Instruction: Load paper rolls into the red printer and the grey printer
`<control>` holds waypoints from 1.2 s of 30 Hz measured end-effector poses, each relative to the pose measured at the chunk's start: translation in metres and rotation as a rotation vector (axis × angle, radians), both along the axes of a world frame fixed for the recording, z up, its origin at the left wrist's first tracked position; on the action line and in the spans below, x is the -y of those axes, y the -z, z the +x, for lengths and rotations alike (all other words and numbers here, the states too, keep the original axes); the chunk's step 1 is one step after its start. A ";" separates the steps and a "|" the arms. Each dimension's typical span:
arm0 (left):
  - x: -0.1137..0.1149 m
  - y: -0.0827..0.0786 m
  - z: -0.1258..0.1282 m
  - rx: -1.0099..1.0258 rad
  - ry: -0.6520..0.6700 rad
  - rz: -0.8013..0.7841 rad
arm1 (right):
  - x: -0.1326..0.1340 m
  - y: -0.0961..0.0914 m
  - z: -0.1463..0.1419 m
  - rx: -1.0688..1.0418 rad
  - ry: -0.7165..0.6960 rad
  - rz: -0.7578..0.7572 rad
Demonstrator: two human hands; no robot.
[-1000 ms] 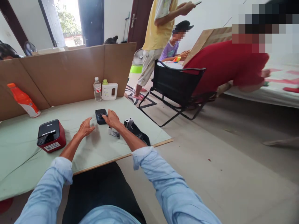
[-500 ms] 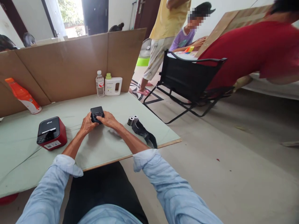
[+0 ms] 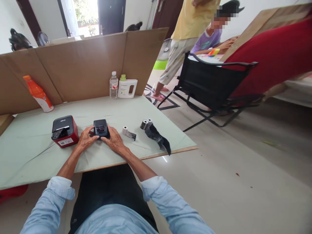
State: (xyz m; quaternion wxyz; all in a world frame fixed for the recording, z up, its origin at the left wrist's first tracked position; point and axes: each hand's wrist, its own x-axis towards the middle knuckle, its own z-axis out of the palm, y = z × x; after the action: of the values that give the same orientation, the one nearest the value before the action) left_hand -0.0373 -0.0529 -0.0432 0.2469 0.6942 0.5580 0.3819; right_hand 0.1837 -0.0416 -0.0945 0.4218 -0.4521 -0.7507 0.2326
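Note:
On the pale green tabletop (image 3: 102, 154) stands a small black box-shaped printer (image 3: 100, 125) with a dark glossy window. My left hand (image 3: 85, 137) grips its left side, the thumb at its front lower edge. Along its right side lie the fingers of my right hand (image 3: 114, 139), that thumb also at the front. To the right is a small white roll (image 3: 125, 130) with a dark-marked strip trailing from it. Farther right, two more rolls (image 3: 144, 124) lie beside a crumpled black strip (image 3: 157, 136). Left of my hands sits a red and black printer-like box (image 3: 63, 131).
A cardboard screen (image 3: 85, 68) borders the table's back. Before it stand an orange bottle (image 3: 39, 94), a clear water bottle (image 3: 113, 85) and a white jug (image 3: 127, 88). Beyond the table's right edge are a black folding chair (image 3: 212, 84) and several people.
My hands have brought the small black printer down toward me onto the table, its window now tilted up. The small white roll, previously behind my right arm, shows. The whole view has shifted.

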 end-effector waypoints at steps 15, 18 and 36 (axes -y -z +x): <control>-0.008 -0.006 0.002 -0.108 0.051 0.057 | -0.005 -0.011 -0.002 -0.040 0.040 -0.096; -0.011 -0.008 0.001 -0.117 0.057 0.034 | -0.005 -0.016 -0.001 -0.060 0.043 -0.140; 0.011 -0.011 0.002 -0.247 0.083 0.191 | -0.029 -0.024 -0.011 -0.162 0.044 -0.027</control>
State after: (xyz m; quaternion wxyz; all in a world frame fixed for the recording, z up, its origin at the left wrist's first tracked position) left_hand -0.0350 -0.0642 -0.0321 0.1247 0.7787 0.5161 0.3343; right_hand 0.1732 -0.0125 -0.0701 0.4800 -0.4540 -0.7008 0.2691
